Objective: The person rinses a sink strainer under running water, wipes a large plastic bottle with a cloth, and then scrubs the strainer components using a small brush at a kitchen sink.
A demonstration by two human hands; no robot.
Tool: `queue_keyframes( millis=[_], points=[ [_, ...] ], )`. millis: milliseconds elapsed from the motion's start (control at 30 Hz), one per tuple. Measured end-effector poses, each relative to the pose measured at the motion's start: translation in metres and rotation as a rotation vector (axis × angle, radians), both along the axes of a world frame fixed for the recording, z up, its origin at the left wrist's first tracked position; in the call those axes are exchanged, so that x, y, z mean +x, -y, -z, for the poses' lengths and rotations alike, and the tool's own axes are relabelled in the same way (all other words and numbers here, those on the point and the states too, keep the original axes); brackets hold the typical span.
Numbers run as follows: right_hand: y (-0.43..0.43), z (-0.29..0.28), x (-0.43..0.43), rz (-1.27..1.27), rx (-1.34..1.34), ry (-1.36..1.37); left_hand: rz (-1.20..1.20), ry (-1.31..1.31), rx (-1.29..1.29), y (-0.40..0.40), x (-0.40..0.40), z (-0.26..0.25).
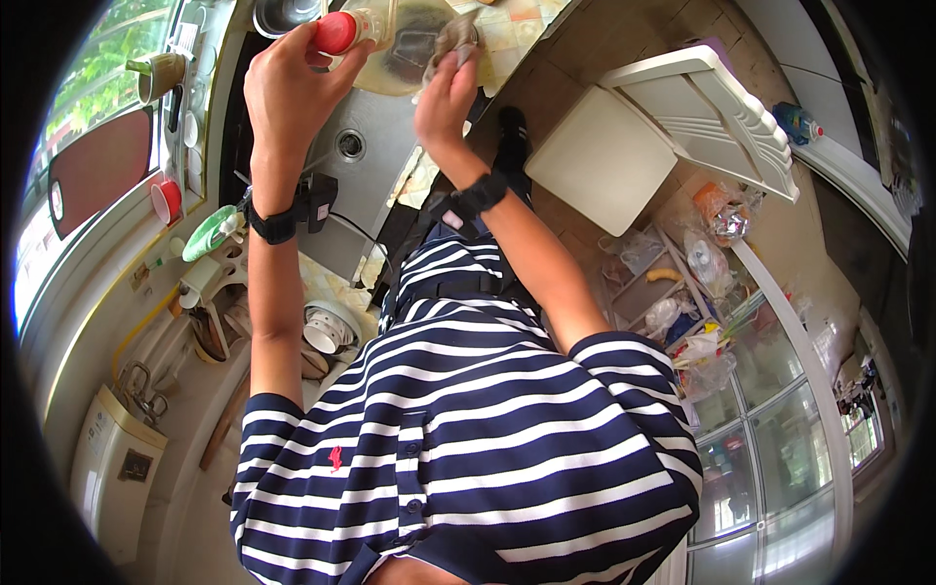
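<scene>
My left hand (296, 91) grips a small clear jar (371, 29) by its red lid (336, 33), with the jar tilted on its side. A crumpled greyish-brown cloth (455, 40) is pinched in my right hand (446, 95), to the right of the jar. Both hands are over a round pale yellow basin (369, 82), whose dark squarish contents I cannot make out. Below the basin lies a stainless steel sink (365, 175) with a round drain (350, 145). A metal bowl (281, 16) stands behind my left hand.
A white chair (607, 157) stands on the floor to the right. Behind it, a rack (651, 274) holds several plastic bags. Along the window sill at left are a brown cutting board (102, 172) and a red bowl (167, 201). Stacked white bowls (327, 329) sit on the counter.
</scene>
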State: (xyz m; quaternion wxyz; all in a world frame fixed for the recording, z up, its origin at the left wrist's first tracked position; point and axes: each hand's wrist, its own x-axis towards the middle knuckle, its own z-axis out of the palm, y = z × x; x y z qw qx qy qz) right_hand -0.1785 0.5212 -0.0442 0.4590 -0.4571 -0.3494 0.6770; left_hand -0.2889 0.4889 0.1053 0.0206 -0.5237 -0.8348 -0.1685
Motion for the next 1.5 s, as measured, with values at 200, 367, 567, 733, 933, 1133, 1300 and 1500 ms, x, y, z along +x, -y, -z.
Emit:
queue_keyframes(
  millis=[200, 367, 567, 733, 933, 1133, 1300, 1500],
  points=[
    [-0.030, 0.087, -0.007, 0.039, 0.163, 0.325, 0.049, -0.047, 0.022, 0.001, -0.005, 0.003],
    [-0.066, 0.155, 0.006, -0.224, 0.264, 0.420, 0.013, -0.018, -0.053, 0.000, 0.000, -0.004],
    [-0.125, 0.138, -0.008, -0.639, 0.139, 0.049, 0.000, -0.007, -0.090, -0.003, 0.000, -0.008],
    [-0.145, 0.055, -0.027, -0.895, -0.042, -0.224, -0.019, -0.008, -0.079, -0.007, 0.004, -0.009],
    [-0.162, 0.034, -0.054, -1.185, 0.261, -0.172, -0.041, 0.040, -0.024, -0.007, 0.006, -0.008],
    [-0.182, 0.111, -0.113, -1.568, 0.070, 0.218, -0.073, 0.042, -0.086, -0.006, 0.005, -0.012],
    [-0.188, 0.160, -0.088, -1.482, 0.205, 0.319, -0.093, 0.032, -0.210, -0.010, 0.001, -0.020],
    [-0.145, 0.095, -0.003, -1.026, -0.115, 0.118, 0.128, 0.024, -0.232, -0.015, -0.010, -0.033]
  ],
)
